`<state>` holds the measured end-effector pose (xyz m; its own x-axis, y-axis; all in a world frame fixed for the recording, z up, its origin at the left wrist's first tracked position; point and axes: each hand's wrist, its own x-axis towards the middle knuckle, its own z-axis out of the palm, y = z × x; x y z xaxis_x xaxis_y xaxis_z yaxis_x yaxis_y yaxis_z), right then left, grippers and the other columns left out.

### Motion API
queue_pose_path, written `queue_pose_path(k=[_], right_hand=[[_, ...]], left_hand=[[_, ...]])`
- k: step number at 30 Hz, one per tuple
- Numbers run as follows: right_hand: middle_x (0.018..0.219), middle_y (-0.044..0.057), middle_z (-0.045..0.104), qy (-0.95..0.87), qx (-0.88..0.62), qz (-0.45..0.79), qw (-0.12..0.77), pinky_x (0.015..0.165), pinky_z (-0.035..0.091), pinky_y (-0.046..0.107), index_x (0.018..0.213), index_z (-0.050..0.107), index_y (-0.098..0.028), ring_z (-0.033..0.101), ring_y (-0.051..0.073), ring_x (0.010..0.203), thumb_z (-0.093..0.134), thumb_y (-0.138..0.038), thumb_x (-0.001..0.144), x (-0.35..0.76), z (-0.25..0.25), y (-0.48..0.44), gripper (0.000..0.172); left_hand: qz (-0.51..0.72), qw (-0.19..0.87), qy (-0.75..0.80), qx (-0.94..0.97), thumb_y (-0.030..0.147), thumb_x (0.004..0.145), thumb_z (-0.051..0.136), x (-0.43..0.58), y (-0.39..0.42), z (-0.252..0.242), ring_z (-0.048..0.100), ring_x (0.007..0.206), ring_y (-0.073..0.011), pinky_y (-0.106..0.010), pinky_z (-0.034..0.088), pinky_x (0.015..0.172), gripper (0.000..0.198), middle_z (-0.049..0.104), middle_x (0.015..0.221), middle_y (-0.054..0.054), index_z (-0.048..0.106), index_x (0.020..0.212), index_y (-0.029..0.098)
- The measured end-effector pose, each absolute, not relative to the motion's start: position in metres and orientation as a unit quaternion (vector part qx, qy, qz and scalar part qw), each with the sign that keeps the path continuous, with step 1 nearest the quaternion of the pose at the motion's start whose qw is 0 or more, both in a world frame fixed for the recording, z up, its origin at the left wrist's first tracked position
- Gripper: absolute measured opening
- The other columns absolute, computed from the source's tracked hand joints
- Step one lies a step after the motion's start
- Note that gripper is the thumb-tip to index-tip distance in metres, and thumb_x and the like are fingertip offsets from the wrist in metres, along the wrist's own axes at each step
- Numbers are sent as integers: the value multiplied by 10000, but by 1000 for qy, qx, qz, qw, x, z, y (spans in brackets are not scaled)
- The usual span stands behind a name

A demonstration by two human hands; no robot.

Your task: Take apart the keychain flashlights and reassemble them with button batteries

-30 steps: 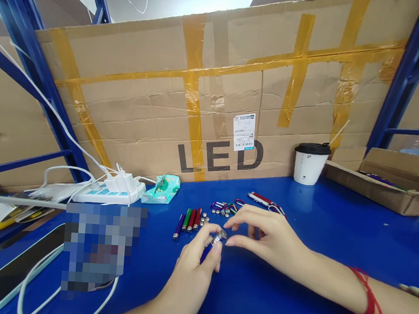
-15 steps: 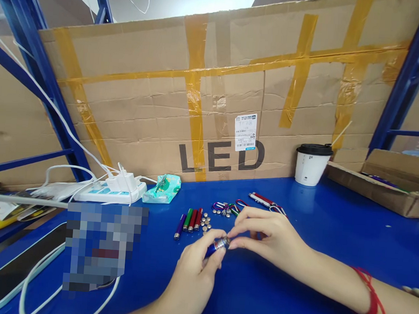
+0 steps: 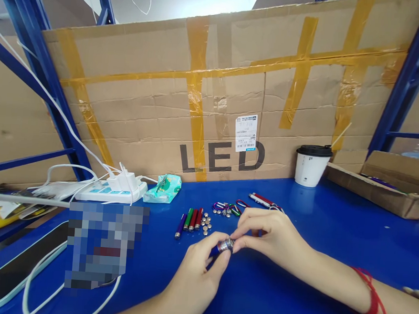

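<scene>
A small blue tube with a silver end (image 3: 226, 245) is pinched in my left hand (image 3: 203, 266), low in the middle of the view. The fingertips of my right hand (image 3: 272, 234) close on the silver end; any small part between them is too small to make out. Just beyond my left hand lie a blue tube (image 3: 180, 226), a green tube (image 3: 188, 218) and two red tubes (image 3: 195, 219). Several silver button cells (image 3: 206, 221) are beside them. Coloured carabiner clips (image 3: 221, 206) and more small round pieces sit behind my right hand.
Red and silver pens (image 3: 264, 200) lie behind my right hand. A lidded white cup (image 3: 311, 168) and an open cardboard box (image 3: 389, 194) stand at the right. At the left are a power strip (image 3: 102, 192), a green packet (image 3: 163, 188), a phone (image 3: 19, 263) and cables.
Both hands have shifted slightly to the right with the blue tube, and its silver end shows a little more. The right fingertips remain at that end.
</scene>
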<state>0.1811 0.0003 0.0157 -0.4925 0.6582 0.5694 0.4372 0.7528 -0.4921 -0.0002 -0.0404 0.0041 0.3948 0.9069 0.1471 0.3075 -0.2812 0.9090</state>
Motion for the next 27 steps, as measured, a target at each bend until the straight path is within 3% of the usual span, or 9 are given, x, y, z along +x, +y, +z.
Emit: queue_pose_path(k=[4, 9, 20, 27], right_hand=[[659, 12, 621, -829, -361, 202, 378, 497, 359, 226, 662, 721, -213, 517, 123, 566, 646, -619, 701, 179, 16, -2, 414], [639, 8, 602, -820, -372, 241, 363, 492, 344, 214, 613, 714, -207, 489, 107, 543, 651, -582, 726, 175, 17, -7, 397], [608, -20, 596, -777, -444, 297, 333, 443, 313, 199, 609, 709, -195, 441, 77, 461, 770, -398, 639, 175, 15, -3, 213], [521, -13, 582, -758, -457, 346, 312, 404, 323, 203, 617, 682, -168, 479, 93, 406, 748, -531, 601, 177, 12, 1, 369]], left_hand=[[336, 372, 428, 753, 248, 850, 447, -1, -40, 2, 509, 785, -164, -228, 386, 703, 144, 582, 861, -24, 567, 895, 183], [328, 332, 428, 774, 222, 861, 418, -2, -40, -1, 520, 761, -160, -233, 372, 688, 157, 579, 803, -19, 567, 841, 176], [317, 337, 419, 781, 273, 876, 415, -4, -38, -5, 548, 931, -186, -271, 389, 819, 205, 604, 975, -35, 580, 970, 196], [301, 348, 441, 771, 344, 881, 383, -3, -41, 1, 520, 947, -201, -290, 364, 839, 255, 592, 998, -41, 568, 978, 198]])
